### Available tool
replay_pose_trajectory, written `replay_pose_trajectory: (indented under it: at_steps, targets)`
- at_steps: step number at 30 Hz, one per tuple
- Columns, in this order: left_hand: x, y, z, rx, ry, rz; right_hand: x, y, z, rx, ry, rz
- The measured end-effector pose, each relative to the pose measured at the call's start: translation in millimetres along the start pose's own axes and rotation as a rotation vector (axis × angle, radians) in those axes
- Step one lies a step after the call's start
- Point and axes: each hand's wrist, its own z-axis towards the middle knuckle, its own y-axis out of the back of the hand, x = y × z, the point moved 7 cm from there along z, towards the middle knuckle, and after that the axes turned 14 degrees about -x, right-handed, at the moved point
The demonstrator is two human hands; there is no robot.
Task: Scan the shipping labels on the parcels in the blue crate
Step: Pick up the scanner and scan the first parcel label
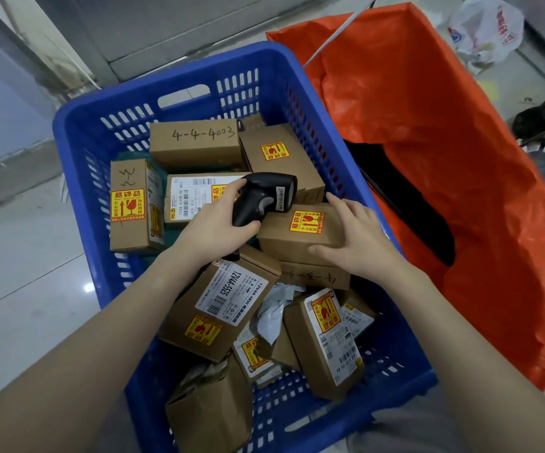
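Head view: left hand (214,228) has its grip clamped around the handle of the black scanner (266,196), head aimed toward the far-right side of the blue crate (78,132). Right hand (354,238) lies on a brown parcel (300,235) just right of the scanner, fingers spread over its top and near edge, touching, not closed around it. That parcel shows only a yellow fragile sticker (307,221) on top; no barcode visible on it.

Step, as I judge it: turn this parcel with the right hand to bring its shipping label up, then point the scanner window square at the barcode. Best to lift it clear of the parcel below, since the boxes are piled loose and tilted and could slide. Alternative: the white shipping label (196,194) on the parcel just left of the scanner already faces up.

Surface and room: crate sits on a pale glossy tiled floor (19,256). Orange plastic bag (444,142) stands open right of the crate, touching its wall. White carrier bag (486,27) further off, beyond the orange one.
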Motion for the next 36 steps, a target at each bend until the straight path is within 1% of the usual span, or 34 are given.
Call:
replay_pose_trajectory:
  at_steps: [4, 7, 11, 17, 23, 25, 28, 30, 33, 36]
  targets:
    - [1.0, -1.9, 3.5, -0.016, 0.006, -0.041, -1.1, -5.1, -0.2, 0.055, 0.006, -0.07]
    - [0.4, -0.2, 4.1, -0.036, 0.006, -0.086, -3.3, -2.4, 2.1, 0.044, -0.003, -0.113]
    - [-3.2, 5.2, 1.4, -0.069, -0.036, -0.132, -1.4, 1.1, 2.3, 0.01, 0.013, -0.113]
    - [-13.5, 25.4, -7.9, -0.123, -0.058, -0.168, 0.8, 11.7, -3.9, -0.035, -0.019, -0.006]
    - [-25.4, 60.8, -22.9, -0.257, -0.064, -0.246, 3.7, 36.2, -15.4, -0.077, -0.112, 0.11]
    - [-26.2, 71.0, -28.4, -0.293, -0.042, -0.266, 3.9, 42.7, -21.0, -0.081, -0.168, 0.196]
    - [-26.9, 82.2, -35.4, -0.305, 0.023, -0.351, 7.6, 51.7, -31.3, -0.067, -0.281, 0.392]
    - [-29.6, 88.6, -38.7, -0.313, 0.031, -0.39, 9.6, 54.3, -37.7, -0.047, -0.368, 0.538]
    - [-34.3, 96.6, -45.2, -0.341, 0.062, -0.439, 16.5, 52.6, -46.1, 0.029, -0.504, 0.797]
    - [-34.2, 92.9, -52.3, -0.298, 0.116, -0.601, 24.3, 47.6, -50.9, 0.09, -0.586, 1.006]
